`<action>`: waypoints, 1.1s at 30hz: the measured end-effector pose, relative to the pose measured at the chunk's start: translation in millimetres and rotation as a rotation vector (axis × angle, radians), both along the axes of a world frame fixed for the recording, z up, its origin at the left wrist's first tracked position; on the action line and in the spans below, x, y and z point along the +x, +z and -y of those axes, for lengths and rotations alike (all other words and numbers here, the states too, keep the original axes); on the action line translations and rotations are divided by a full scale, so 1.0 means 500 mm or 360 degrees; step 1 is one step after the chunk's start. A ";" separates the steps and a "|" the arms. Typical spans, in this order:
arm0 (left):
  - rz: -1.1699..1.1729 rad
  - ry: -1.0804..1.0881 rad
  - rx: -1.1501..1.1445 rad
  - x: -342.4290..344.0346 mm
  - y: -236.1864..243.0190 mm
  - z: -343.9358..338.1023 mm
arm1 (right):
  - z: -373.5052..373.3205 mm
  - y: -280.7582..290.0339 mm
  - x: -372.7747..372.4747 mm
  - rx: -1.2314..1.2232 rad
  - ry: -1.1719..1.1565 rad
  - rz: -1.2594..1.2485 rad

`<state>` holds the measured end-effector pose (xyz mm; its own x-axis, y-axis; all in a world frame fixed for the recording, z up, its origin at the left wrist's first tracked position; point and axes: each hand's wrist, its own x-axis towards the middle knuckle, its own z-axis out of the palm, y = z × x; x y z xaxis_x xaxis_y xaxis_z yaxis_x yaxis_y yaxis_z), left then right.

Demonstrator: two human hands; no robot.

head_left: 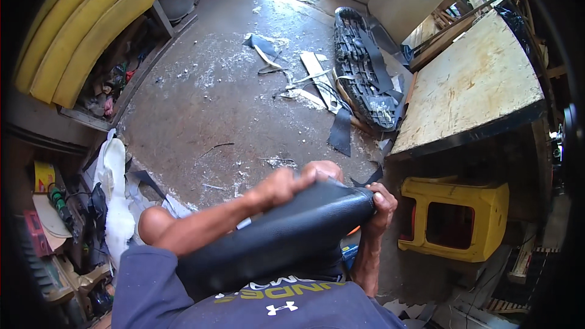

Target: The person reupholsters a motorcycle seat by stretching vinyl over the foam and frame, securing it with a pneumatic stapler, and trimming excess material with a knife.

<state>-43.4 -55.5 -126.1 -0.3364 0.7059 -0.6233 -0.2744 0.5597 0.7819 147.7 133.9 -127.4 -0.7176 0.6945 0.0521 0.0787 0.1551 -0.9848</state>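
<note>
Seat (274, 240) in black vinyl, lower centre of frame, lying across the lap. Left hand (281, 184) and right hand (382, 206) close their fingers over its far end. Cover looks smooth on top; underside hidden, so remaining work cannot be judged.

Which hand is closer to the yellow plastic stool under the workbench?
The right hand. It grips the far end of the black padded seat, just left of the yellow plastic stool. The left hand grips the seat's upper edge, farther left.
</note>
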 end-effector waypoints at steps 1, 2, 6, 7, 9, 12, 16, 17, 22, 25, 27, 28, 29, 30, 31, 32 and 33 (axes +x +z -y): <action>-0.0100 -0.0024 0.0073 0.044 -0.041 0.016 | -0.006 -0.007 -0.008 -0.0034 0.0018 -0.0010; -0.0055 -0.0006 0.0128 0.060 -0.046 0.024 | -0.006 0.009 -0.021 0.0151 0.0024 0.0154; 0.0199 0.0213 0.0100 0.108 -0.036 0.054 | 0.061 0.039 -0.059 0.0452 -0.0087 0.0325; 0.0238 0.0305 0.0047 0.102 -0.030 0.059 | 0.089 0.036 -0.071 0.0681 -0.0072 0.0320; 0.0461 0.0095 -0.0170 0.062 -0.023 0.077 | 0.134 0.036 -0.084 0.0980 0.0042 0.0401; 0.0332 0.0141 0.0055 0.050 -0.033 0.111 | 0.156 0.048 -0.130 0.1175 0.0288 0.0600; 0.0115 0.0201 0.0354 0.040 -0.050 0.122 | 0.203 0.059 -0.159 0.1490 0.0614 0.0790; 0.0084 0.0212 0.0394 0.036 -0.055 0.123 | 0.265 0.086 -0.166 0.1265 0.0879 0.0508; -0.0004 0.0197 0.0504 0.037 -0.053 0.113 | 0.608 0.137 -0.161 0.0587 0.2064 -0.0759; -0.0074 0.0228 0.0523 0.048 -0.058 0.129 | 0.616 0.157 -0.157 0.0764 0.1913 -0.0633; -0.0061 0.0257 0.0533 0.063 -0.055 0.141 | 0.595 0.154 -0.134 0.1118 0.1651 -0.0388; -0.0081 0.0266 0.0543 0.052 -0.057 0.143 | 0.587 0.145 -0.142 0.1130 0.1670 -0.0385; -0.0080 0.0271 0.0535 0.053 -0.058 0.147 | 0.580 0.144 -0.154 0.1118 0.1676 -0.0361; -0.0084 0.0273 0.0536 0.049 -0.057 0.148 | 0.579 0.146 -0.170 0.1135 0.1667 -0.0413; -0.0072 0.0274 0.0537 0.054 -0.059 0.151 | 0.580 0.150 -0.178 0.1153 0.1718 -0.0403; -0.0071 0.0281 0.0544 0.052 -0.060 0.150 | 0.582 0.143 -0.184 0.1162 0.1815 -0.0349; -0.0064 0.0277 0.0551 0.054 -0.061 0.151 | 0.583 0.137 -0.189 0.1171 0.1908 -0.0292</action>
